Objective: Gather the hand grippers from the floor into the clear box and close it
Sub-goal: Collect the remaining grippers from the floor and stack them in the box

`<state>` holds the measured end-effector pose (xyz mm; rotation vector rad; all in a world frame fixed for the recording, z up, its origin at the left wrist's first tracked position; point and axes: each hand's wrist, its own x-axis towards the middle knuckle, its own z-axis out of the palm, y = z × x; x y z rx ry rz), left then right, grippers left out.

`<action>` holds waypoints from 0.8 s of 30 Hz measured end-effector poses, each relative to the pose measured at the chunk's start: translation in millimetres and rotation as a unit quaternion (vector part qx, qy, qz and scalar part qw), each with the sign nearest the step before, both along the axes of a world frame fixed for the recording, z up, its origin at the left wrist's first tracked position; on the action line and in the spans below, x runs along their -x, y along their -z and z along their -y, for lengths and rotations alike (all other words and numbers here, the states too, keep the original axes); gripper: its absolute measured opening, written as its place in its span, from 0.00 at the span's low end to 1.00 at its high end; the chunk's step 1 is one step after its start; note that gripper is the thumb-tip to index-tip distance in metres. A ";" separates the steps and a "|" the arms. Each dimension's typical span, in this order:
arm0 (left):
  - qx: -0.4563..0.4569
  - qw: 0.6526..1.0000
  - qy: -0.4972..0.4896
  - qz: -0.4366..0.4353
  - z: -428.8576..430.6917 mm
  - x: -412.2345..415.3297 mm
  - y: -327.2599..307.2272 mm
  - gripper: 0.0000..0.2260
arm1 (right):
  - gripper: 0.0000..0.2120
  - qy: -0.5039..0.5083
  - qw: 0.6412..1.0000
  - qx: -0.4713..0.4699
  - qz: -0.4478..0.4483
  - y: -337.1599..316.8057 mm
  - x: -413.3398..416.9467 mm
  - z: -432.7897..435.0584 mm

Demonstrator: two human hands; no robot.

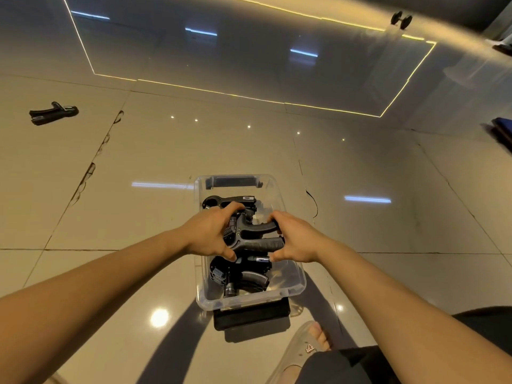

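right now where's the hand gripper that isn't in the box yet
Head view: the loose hand gripper lies on the floor tiles at far left, well beyond and left of the clear box.

Clear box [297, 278] open; black hand grippers [238, 275] piled inside; held gripper [257, 236] above pile; stray gripper [52, 112] far left.

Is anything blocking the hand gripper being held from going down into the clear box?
Nothing visible does. Both the left hand and right hand hold the hand gripper right above the open clear box; the black lid sits at its near end, not on top. Only other grippers already inside lie below.
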<state>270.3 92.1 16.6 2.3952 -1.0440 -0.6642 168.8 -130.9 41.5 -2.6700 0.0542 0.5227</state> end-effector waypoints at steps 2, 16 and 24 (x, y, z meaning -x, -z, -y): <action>0.031 0.998 -0.035 -0.047 7.1 12.2 10.2 0.48 | 0.37 -0.003 1.000 0.005 -0.003 11.1 5.1 -1.8; -0.063 0.996 -0.018 0.067 9.5 44.6 51.0 0.45 | 0.41 -0.106 0.978 0.175 -0.033 53.2 18.5 -24.6; -0.121 0.981 0.018 0.151 8.4 47.8 54.1 0.41 | 0.40 -0.116 0.970 0.213 -0.020 58.3 21.9 -31.5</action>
